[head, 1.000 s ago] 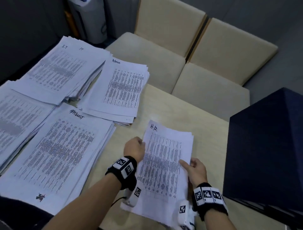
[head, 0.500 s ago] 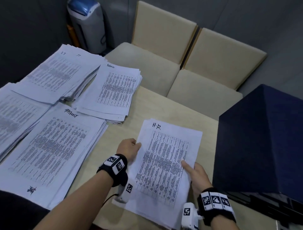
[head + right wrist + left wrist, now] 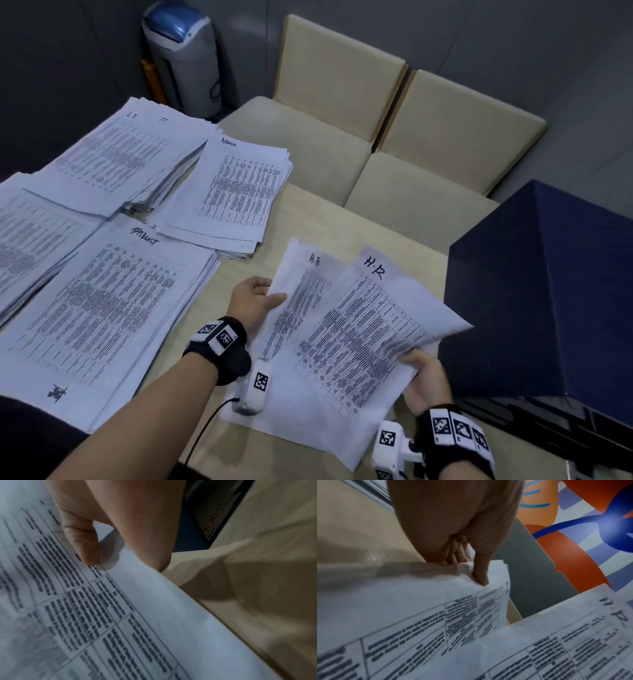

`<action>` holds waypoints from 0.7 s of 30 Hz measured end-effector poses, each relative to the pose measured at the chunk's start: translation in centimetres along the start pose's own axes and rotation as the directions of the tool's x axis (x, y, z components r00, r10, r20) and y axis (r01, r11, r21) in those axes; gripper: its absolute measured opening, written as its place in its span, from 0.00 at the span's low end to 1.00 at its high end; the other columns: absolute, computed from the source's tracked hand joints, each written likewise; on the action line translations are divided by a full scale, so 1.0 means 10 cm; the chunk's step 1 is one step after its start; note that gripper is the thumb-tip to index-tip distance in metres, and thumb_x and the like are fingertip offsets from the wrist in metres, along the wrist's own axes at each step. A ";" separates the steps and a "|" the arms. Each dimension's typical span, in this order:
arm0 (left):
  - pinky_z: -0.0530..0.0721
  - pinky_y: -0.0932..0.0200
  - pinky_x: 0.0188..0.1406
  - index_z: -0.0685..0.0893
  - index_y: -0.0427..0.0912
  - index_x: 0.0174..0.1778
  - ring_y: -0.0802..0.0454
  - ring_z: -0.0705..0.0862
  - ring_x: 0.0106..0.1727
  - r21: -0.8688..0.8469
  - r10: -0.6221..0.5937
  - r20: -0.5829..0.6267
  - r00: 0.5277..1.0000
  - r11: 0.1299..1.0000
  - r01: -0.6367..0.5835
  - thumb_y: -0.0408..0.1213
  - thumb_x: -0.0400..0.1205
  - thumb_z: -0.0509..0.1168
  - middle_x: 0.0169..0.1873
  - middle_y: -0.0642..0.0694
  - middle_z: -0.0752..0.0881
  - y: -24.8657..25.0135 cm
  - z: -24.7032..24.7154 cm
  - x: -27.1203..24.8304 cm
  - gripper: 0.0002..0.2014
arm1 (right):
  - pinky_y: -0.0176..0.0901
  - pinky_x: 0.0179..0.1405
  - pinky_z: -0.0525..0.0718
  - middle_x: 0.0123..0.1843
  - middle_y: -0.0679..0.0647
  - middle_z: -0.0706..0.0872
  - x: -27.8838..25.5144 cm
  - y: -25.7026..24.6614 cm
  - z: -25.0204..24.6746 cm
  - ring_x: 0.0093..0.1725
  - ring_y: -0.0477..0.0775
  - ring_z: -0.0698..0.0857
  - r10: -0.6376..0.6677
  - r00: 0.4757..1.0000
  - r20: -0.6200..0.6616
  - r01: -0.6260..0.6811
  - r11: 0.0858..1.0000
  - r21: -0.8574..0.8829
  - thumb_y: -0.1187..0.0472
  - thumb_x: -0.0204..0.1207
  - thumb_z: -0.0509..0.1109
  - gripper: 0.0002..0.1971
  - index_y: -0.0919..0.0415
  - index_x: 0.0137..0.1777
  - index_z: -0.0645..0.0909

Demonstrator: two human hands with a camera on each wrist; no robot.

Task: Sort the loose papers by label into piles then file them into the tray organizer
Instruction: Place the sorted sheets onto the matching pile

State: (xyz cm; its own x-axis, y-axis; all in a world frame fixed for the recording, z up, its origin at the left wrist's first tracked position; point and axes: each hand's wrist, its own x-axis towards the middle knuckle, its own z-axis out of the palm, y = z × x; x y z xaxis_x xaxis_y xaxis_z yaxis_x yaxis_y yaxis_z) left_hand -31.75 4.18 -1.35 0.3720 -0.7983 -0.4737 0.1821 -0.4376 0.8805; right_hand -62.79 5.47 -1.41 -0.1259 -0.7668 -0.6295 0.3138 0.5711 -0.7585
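A small stack of HR sheets (image 3: 301, 298) lies on the wooden table (image 3: 308, 219) in front of me. My left hand (image 3: 255, 296) grips its left edge, thumb on top (image 3: 480, 574) and fingers under it. My right hand (image 3: 423, 371) pinches the right edge of the top HR sheet (image 3: 363, 339), thumb on the print (image 3: 82, 543), and holds it raised and turned clockwise off the stack. Sorted piles lie to the left: Admin (image 3: 236, 192), IT (image 3: 113, 161) and one with a scrawled label (image 3: 106, 308).
A dark blue tray organizer (image 3: 548, 291) stands at the right, close to my right hand. Another paper pile (image 3: 30, 246) sits at the far left. Beige chairs (image 3: 342, 113) stand beyond the table's far edge, with a grey-blue appliance (image 3: 181, 54) on the floor behind.
The top HR sheet has come up off the stack and swung right with my right hand, uncovering a second HR sheet. My left hand now grips the stack's left edge.
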 end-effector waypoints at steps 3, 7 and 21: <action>0.90 0.54 0.45 0.87 0.29 0.56 0.41 0.91 0.45 -0.093 0.002 0.234 0.972 0.995 0.020 0.26 0.73 0.78 0.50 0.33 0.91 0.18 0.01 -0.07 0.16 | 0.53 0.43 0.77 0.38 0.60 0.76 0.03 0.00 0.08 0.39 0.61 0.78 0.059 0.998 0.029 -0.058 0.997 -0.045 0.64 0.52 0.71 0.12 0.64 0.38 0.76; 0.90 0.51 0.42 0.88 0.29 0.56 0.41 0.89 0.40 -0.196 -0.019 0.502 0.865 0.971 0.135 0.35 0.64 0.83 0.50 0.29 0.90 0.34 0.01 -0.09 0.26 | 0.48 0.38 0.80 0.30 0.58 0.77 0.12 -0.06 0.15 0.34 0.57 0.79 0.058 0.997 0.053 -0.054 0.996 -0.071 0.77 0.71 0.65 0.09 0.66 0.32 0.76; 0.91 0.51 0.45 0.83 0.31 0.67 0.41 0.92 0.48 -0.211 -0.074 0.566 0.821 0.950 0.231 0.29 0.76 0.71 0.59 0.29 0.88 0.49 -0.12 -0.10 0.21 | 0.72 0.74 0.78 0.69 0.66 0.87 0.14 0.00 0.51 0.68 0.70 0.86 0.048 0.982 0.183 -0.048 0.999 -0.004 0.70 0.79 0.74 0.25 0.64 0.76 0.78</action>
State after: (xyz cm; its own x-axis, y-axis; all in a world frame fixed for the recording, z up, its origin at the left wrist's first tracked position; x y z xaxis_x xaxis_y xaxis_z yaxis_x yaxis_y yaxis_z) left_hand -30.21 3.35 3.43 -0.2231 -0.8575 -0.4636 0.4507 -0.5124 0.7309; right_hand -58.21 2.93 -1.45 0.0639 -0.7789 -0.6239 0.3156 0.6089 -0.7278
